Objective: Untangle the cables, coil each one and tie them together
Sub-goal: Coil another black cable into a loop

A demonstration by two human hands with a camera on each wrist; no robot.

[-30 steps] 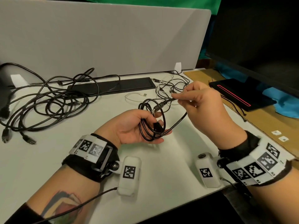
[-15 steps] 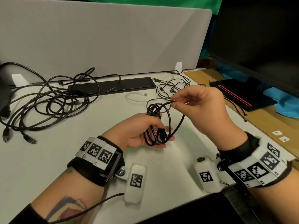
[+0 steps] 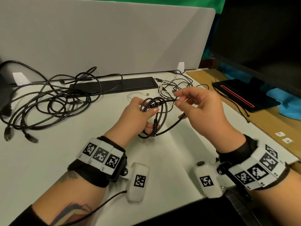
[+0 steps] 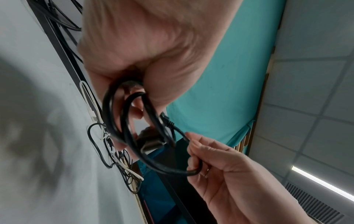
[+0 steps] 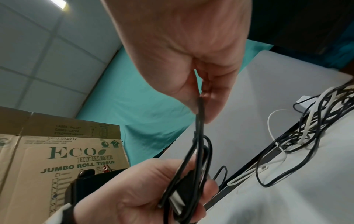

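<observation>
Over the table (image 3: 48,160), both hands grip one black cable (image 3: 160,119).

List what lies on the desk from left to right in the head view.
Big tangle of black cables → flat black bar → left hand gripping the black coil → right hand pinching its end → black device with red line.

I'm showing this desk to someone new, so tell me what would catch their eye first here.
First, the two hands at the centre: the left hand grips a small coil of thin black cable while the right hand pinches its free end. Next, the big loose tangle of thick black cables sprawled on the white desk at the left. Behind the hands, a smaller knot of black and white wires lies near the grey divider panel.
</observation>
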